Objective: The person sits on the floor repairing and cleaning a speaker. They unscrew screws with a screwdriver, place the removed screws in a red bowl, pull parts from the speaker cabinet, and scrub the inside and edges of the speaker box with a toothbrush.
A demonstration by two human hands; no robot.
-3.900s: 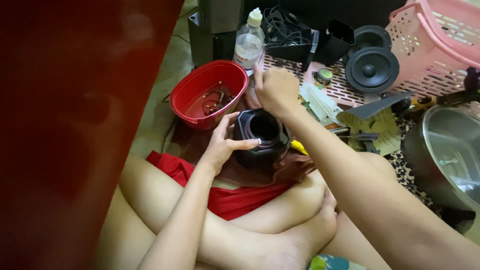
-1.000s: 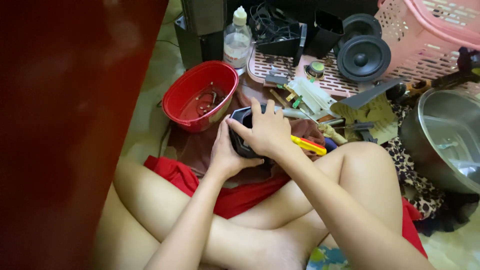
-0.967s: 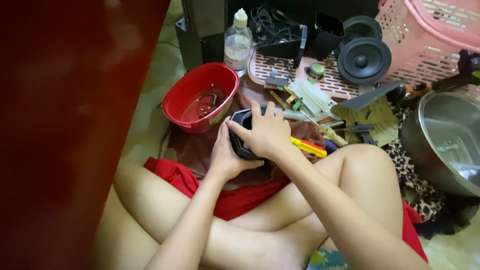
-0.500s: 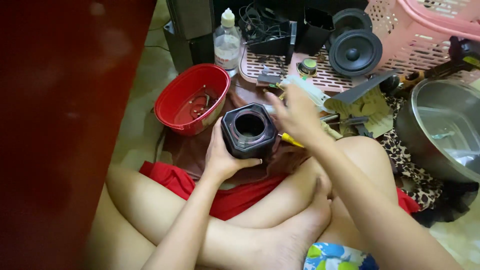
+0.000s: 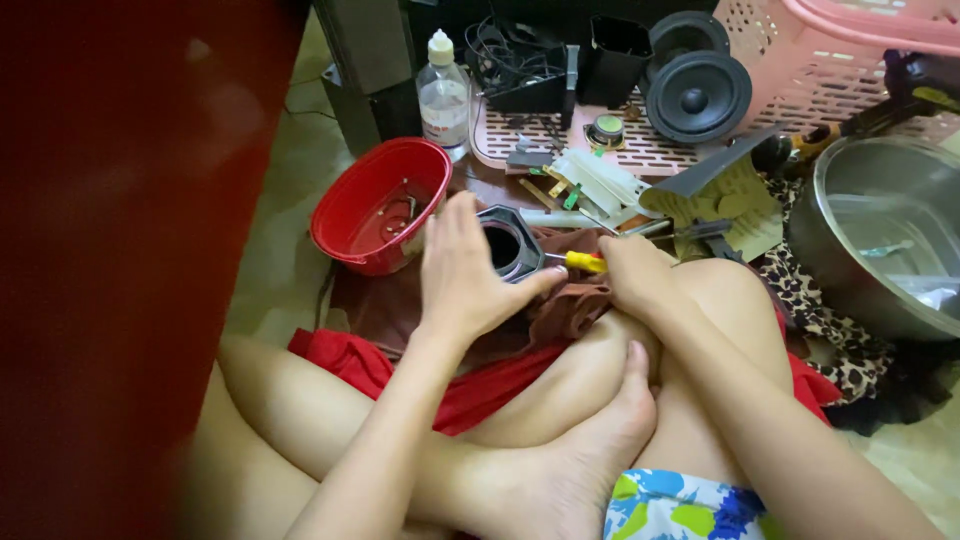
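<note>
On the brown cloth, our left hand point(image 5: 462, 270) grips the black octagonal plastic housing point(image 5: 508, 243). Our right hand point(image 5: 634, 272) closes on the yellow-handled screwdriver point(image 5: 581, 262); best keep the housing steady, opening up.

The person had bare arms and legs, wore red fabric shorts point(image 5: 480, 385), and sat barefoot, both hands ungloved.

Around the red bowl point(image 5: 375, 205), a clear plastic bottle point(image 5: 443, 92) stands just behind it, a black speaker cone point(image 5: 698, 96) and pink basket point(image 5: 830, 60) lie farther right, and a steel pot point(image 5: 880, 235) sits far right.
</note>
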